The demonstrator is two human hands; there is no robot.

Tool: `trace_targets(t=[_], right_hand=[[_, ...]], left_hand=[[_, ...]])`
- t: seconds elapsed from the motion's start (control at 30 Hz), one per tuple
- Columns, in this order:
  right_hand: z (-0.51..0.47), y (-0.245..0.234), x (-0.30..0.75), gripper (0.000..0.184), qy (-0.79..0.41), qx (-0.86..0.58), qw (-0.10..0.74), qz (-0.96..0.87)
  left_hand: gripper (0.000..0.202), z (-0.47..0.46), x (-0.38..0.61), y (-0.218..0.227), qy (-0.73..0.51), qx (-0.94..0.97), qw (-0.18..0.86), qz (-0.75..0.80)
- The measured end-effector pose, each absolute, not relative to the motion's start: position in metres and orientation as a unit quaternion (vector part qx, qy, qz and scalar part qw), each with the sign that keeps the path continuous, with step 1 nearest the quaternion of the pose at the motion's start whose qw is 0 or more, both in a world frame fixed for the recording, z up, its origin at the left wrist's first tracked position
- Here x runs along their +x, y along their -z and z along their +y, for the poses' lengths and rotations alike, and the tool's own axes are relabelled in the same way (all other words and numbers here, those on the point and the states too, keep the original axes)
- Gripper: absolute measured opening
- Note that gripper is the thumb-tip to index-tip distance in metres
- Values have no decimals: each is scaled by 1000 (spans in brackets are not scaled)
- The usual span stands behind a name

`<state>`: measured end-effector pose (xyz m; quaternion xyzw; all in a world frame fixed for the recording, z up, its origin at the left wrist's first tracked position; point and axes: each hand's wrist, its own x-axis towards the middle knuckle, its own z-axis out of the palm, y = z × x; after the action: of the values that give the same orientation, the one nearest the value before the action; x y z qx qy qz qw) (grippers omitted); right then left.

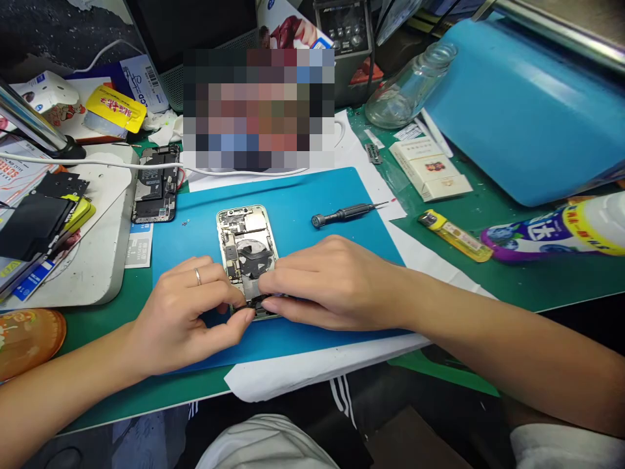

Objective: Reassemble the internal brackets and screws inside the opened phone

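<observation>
working with both sets of fingers bunched at the near end of that phone (250,251) is where i'd be careful, honestly. it's lying face up with its insides showing, on the blue mat (303,195), right between your hands. your left hand (188,312) has thumb and finger narrowed almost together at the near edge, but i can't tell if they're pinching a part or just touching the rim. your right hand (332,283) has its thumb and fingertips bent in low over the same end, a narrow gap at most, and whatever's under them is hidden, so can't tell there either. main risk imo: pull or pry too hard down there and something thin could tear, especially if it's hooked on somewhere you can't see past your own fingers. pushing from one side only could also make the phone skid or twist, since neither hand looks wrapped around the frame. watch the tiny loose bits (185,223) near the mat's left side too, maybe screws, too small to say; a sleeve or a bumped mat could scatter them. and the screwdriver (349,213) lies just beyond your right hand, so a careless wrist could send it rolling.
</observation>
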<state>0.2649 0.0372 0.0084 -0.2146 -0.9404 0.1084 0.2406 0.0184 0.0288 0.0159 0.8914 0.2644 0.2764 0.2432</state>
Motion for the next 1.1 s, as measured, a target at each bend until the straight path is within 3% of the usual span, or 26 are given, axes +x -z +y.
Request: trace_targets(t=[0.4,1.1], right_hand=[[39,-8,264,25,-122,-199,202,-951],[38,-5,264,27,-92,-193,210,-954]], left_hand=[[7,25,15,-13,-285,891,235,263],[6,25,13,-11,-268,899,218,269]])
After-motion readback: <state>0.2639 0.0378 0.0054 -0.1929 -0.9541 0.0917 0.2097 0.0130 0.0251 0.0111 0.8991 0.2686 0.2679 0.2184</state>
